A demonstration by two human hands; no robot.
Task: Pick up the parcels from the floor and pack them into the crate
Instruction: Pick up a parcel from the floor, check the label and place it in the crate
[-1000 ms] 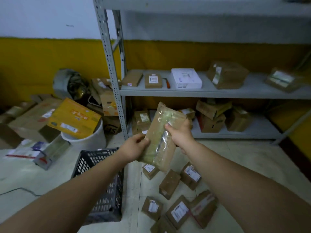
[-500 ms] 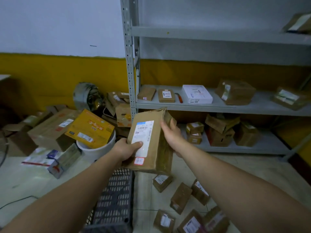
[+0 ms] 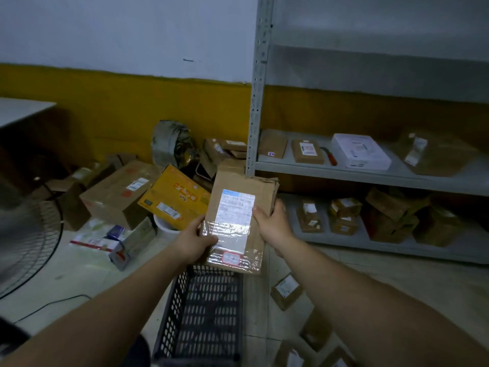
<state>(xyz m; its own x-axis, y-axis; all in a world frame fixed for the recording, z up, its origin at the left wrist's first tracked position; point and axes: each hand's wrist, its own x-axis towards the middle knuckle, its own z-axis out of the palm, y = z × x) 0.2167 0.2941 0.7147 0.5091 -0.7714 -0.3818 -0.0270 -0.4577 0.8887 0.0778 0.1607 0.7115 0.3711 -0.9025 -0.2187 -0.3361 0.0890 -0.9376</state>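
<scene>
Crate: black, slatted, set on the floor, nearest. Loose parcels: scattered on the floor to its right. Held parcel: flat brown carton, label up, taped over, carried above the crate's far end. It is clasped at both long edges by the left grip and the right grip. It is judged light, stiff and tape-slick, so the bare cardboard edges are preferred for holding. Shelf: stocked, beyond.
</scene>
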